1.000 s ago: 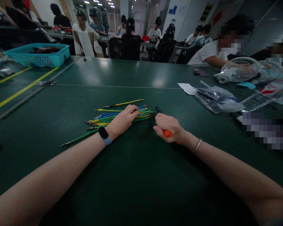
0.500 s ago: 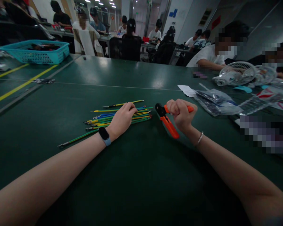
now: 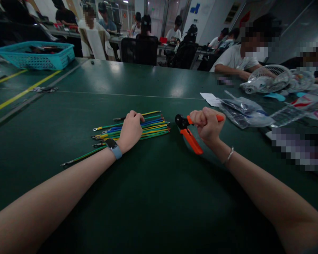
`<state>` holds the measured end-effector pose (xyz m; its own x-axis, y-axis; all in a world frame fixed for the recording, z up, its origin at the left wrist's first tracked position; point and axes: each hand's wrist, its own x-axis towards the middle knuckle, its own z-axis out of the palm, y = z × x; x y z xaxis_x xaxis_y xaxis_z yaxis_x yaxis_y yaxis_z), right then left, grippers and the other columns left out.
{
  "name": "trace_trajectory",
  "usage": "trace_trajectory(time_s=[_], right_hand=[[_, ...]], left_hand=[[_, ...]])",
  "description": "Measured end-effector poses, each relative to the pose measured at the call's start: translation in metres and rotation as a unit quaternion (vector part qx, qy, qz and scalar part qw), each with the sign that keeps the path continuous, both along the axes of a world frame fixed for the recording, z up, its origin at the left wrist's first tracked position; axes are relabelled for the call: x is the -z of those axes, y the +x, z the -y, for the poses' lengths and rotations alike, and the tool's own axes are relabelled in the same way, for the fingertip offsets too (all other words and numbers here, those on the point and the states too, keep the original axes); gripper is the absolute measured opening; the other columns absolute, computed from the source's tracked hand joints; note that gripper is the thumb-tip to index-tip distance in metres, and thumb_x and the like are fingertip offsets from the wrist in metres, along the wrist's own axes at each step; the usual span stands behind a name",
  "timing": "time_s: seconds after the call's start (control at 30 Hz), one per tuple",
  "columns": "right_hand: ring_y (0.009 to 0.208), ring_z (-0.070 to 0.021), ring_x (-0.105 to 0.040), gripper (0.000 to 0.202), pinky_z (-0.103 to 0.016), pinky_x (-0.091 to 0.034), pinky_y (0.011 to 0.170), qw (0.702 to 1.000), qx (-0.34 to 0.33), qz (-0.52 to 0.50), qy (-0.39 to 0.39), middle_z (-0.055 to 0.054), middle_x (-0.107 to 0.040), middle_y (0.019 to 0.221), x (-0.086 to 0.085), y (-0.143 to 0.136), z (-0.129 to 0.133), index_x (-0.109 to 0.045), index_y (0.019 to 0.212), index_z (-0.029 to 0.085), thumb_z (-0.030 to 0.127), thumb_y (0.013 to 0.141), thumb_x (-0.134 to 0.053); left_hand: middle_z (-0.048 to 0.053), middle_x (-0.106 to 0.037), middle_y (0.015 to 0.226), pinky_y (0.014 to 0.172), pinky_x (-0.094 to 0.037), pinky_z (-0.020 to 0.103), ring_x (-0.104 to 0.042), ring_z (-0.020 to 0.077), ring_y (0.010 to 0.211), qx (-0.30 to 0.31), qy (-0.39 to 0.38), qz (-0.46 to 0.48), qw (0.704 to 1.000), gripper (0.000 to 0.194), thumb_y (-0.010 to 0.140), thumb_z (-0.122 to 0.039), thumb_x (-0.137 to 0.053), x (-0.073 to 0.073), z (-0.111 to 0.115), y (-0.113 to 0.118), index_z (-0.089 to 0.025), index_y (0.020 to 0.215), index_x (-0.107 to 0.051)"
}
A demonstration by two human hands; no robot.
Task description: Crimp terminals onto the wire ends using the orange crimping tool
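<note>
Several blue, green and yellow wires [image 3: 155,132] with metal ends lie in a loose bundle on the dark green table. Over their middle is my left hand [image 3: 131,127], its fingers curled down; the fingertips are hidden, so what they grip cannot be made out. A green wire [image 3: 108,126] with a ring terminal runs beneath that hand. To the right of the bundle, my right hand [image 3: 208,123] is closed round the upper handle of orange-handled crimping pliers [image 3: 192,141]. Their black head points left toward the wire ends, and the handles are spread apart.
A turquoise basket [image 3: 46,58] with dark items stands at the far left. At right lie plastic bags [image 3: 245,112], a white paper [image 3: 210,99] and white fans [image 3: 270,79]. Small metal parts [image 3: 44,90] lie at left. Across the table sits a person [image 3: 237,58].
My left hand has shifted slightly left over the wires. The green wire's ring terminal now shows at the bundle's left end. My right hand and the pliers have hardly moved.
</note>
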<state>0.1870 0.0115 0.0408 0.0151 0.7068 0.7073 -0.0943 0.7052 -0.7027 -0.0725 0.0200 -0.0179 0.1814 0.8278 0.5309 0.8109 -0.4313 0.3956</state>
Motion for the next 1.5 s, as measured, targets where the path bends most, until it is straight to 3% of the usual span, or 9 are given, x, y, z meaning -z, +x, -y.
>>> trace_trajectory(time_s=[0.17, 0.27, 0.43, 0.53, 0.7, 0.83, 1.07, 1.2, 1.5], right_hand=[[0.037, -0.0086, -0.030, 0.061, -0.034, -0.028, 0.050, 1.000, -0.006, -0.020, -0.006, 0.007, -0.026, 0.040, 0.000, 0.000, 0.000, -0.031, 0.045, 0.022, 0.050, 0.088, -0.063], [0.038, -0.0088, -0.029, 0.060, -0.034, -0.028, 0.050, 1.000, 0.002, -0.019, -0.012, 0.007, -0.026, 0.040, 0.001, -0.003, 0.004, -0.031, 0.043, 0.023, 0.047, 0.088, -0.063], [0.044, -0.0093, -0.032, 0.052, -0.034, -0.026, 0.051, 0.999, -0.035, 0.011, 0.001, 0.005, -0.032, 0.045, 0.005, -0.007, 0.012, -0.037, 0.046, 0.022, 0.036, 0.089, -0.063], [0.045, -0.0087, -0.032, 0.052, -0.033, -0.025, 0.050, 0.999, -0.047, 0.013, 0.007, 0.005, -0.033, 0.046, 0.006, -0.007, 0.013, -0.038, 0.047, 0.022, 0.034, 0.090, -0.063], [0.041, -0.0079, -0.032, 0.055, -0.033, -0.026, 0.049, 0.999, -0.029, -0.020, 0.010, 0.006, -0.031, 0.043, 0.003, -0.009, 0.008, -0.036, 0.046, 0.022, 0.038, 0.091, -0.063], [0.041, -0.0083, -0.033, 0.054, -0.033, -0.026, 0.049, 1.000, -0.024, -0.018, 0.004, 0.006, -0.032, 0.043, 0.002, -0.010, 0.006, -0.038, 0.046, 0.023, 0.038, 0.091, -0.064], [0.039, -0.0085, -0.032, 0.055, -0.034, -0.027, 0.051, 0.999, -0.017, -0.028, 0.006, 0.007, -0.029, 0.041, 0.002, -0.005, 0.002, -0.036, 0.046, 0.023, 0.037, 0.092, -0.062], [0.039, -0.0089, -0.031, 0.055, -0.034, -0.030, 0.051, 0.999, 0.005, -0.036, -0.009, 0.008, -0.026, 0.041, 0.003, 0.002, -0.001, -0.034, 0.047, 0.024, 0.041, 0.091, -0.062], [0.039, -0.0090, -0.030, 0.056, -0.034, -0.028, 0.051, 1.000, -0.005, -0.014, -0.004, 0.007, -0.026, 0.041, 0.004, 0.000, 0.004, -0.032, 0.046, 0.022, 0.041, 0.089, -0.062]], left_hand=[[0.013, -0.061, 0.100, 0.082, -0.053, 0.044, -0.055, 0.0233, 0.090, -0.037, 0.000, -0.077, 0.996, 0.031, 0.090, -0.003, -0.035, -0.006, 0.005, 0.005, -0.011, 0.103, -0.062], [0.016, -0.062, 0.108, 0.083, -0.054, 0.044, -0.058, 0.0247, 0.095, -0.050, 0.033, -0.089, 0.994, 0.025, 0.097, -0.016, -0.039, -0.007, 0.007, 0.008, -0.010, 0.108, -0.061], [0.023, -0.060, 0.133, 0.103, -0.047, 0.058, -0.051, 0.0369, 0.129, -0.069, 0.012, -0.115, 0.991, 0.038, 0.101, -0.039, -0.042, -0.007, 0.007, 0.007, -0.009, 0.111, -0.064], [0.022, -0.063, 0.130, 0.111, -0.039, 0.060, -0.051, 0.0359, 0.132, -0.066, -0.036, -0.139, 0.987, 0.047, 0.103, -0.043, -0.037, -0.011, 0.008, 0.006, -0.007, 0.118, -0.064], [0.016, -0.066, 0.118, 0.113, -0.036, 0.057, -0.061, 0.0284, 0.113, -0.059, -0.063, -0.155, 0.984, 0.047, 0.105, -0.033, -0.030, -0.020, 0.013, 0.007, -0.011, 0.108, -0.072], [0.014, -0.062, 0.113, 0.100, -0.050, 0.047, -0.062, 0.0242, 0.100, -0.025, -0.032, -0.129, 0.991, 0.039, 0.104, -0.026, -0.037, -0.018, 0.013, 0.008, -0.011, 0.097, -0.073], [0.013, -0.063, 0.120, 0.101, -0.053, 0.041, -0.057, 0.0224, 0.111, 0.086, 0.088, -0.081, 0.989, 0.029, 0.097, -0.004, -0.041, -0.014, 0.014, 0.006, -0.011, 0.114, -0.063], [0.013, -0.065, 0.111, 0.098, -0.055, 0.041, -0.059, 0.0232, 0.106, 0.136, 0.070, -0.104, 0.983, 0.021, 0.097, -0.006, -0.045, -0.018, 0.019, 0.010, -0.010, 0.104, -0.064], [0.013, -0.064, 0.113, 0.100, -0.054, 0.042, -0.058, 0.0234, 0.107, 0.169, 0.052, -0.123, 0.976, 0.021, 0.099, -0.008, -0.044, -0.018, 0.020, 0.012, -0.008, 0.109, -0.063]])
